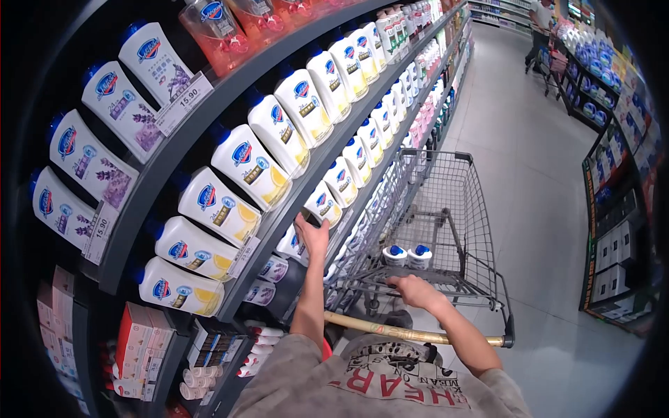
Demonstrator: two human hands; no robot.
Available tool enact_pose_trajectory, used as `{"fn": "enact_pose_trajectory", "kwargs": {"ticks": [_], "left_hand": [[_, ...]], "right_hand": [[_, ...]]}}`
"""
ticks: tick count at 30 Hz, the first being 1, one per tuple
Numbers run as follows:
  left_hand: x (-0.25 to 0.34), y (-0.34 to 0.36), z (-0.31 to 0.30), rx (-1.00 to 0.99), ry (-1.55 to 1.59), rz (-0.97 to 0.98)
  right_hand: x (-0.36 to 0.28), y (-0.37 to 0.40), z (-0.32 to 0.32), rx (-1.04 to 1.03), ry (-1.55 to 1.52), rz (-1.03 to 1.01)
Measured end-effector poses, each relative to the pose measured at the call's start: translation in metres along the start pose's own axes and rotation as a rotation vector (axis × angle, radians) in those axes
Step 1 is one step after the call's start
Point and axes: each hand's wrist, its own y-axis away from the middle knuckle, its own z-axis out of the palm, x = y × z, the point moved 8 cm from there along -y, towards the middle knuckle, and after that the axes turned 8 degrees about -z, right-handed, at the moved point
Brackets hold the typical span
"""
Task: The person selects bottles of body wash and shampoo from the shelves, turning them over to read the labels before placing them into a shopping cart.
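My left hand [313, 234] reaches into the lower shelf with thumb and fingers apart. Its fingertips are right at a white body wash bottle [323, 203] with a lemon picture, and another white bottle [290, 242] lies just left of the wrist. My right hand [419, 292] is closed on the upper rear edge of a wire shopping cart [481, 230], above its yellow push handle [390, 330]. Inside the cart, near my right hand, stand two white bottles with blue caps, a left one [394, 256] and a right one [419, 258].
Lemon bottles [251, 167] line the upper shelf, with lavender bottles [90, 164] at the far left. Price tags [182, 104] hang on the shelf edge. Stacked goods [613, 258] stand right of the aisle floor [533, 160]. A person [541, 31] is farther off, beside another cart.
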Motion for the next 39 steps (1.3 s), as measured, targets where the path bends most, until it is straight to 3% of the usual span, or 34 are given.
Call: {"fn": "enact_pose_trajectory", "kwargs": {"ticks": [6,8,11,12,16,19,24,27,34,38,39], "left_hand": [[0.005,-0.042,0.017,0.033,-0.136,0.004],[0.006,-0.056,0.026,-0.029,0.062,0.093],[-0.028,-0.072,0.055,-0.119,0.056,-0.088],[-0.01,-0.065,0.05,-0.203,0.091,-0.149],[-0.006,-0.059,0.042,-0.131,-0.098,-0.282],[0.017,-0.047,0.029,-0.005,-0.147,-0.12],[0.027,-0.022,0.019,-0.015,-0.033,-0.033],[0.063,0.002,0.004,-0.031,-0.026,0.171],[0.166,0.045,0.021,-0.295,0.215,0.486],[0.197,0.059,0.068,-0.476,0.369,0.434],[0.2,0.064,0.08,-0.508,0.38,0.42]], "right_hand": [[0.008,-0.01,-0.036,0.064,0.06,0.004],[0.012,-0.015,-0.042,0.058,0.001,-0.008],[0.019,-0.019,-0.048,0.069,0.015,0.005],[0.021,-0.021,-0.055,0.073,0.029,0.001],[0.036,-0.028,-0.063,0.074,-0.003,-0.034],[0.047,-0.03,-0.068,0.031,0.014,-0.003],[0.053,-0.032,-0.083,0.012,-0.004,0.02],[0.043,-0.035,-0.096,0.002,-0.133,0.047],[0.013,-0.057,-0.169,0.292,-0.266,-0.178],[0.007,-0.074,-0.217,0.411,-0.445,-0.206],[0.006,-0.075,-0.226,0.404,-0.339,-0.226]]}}
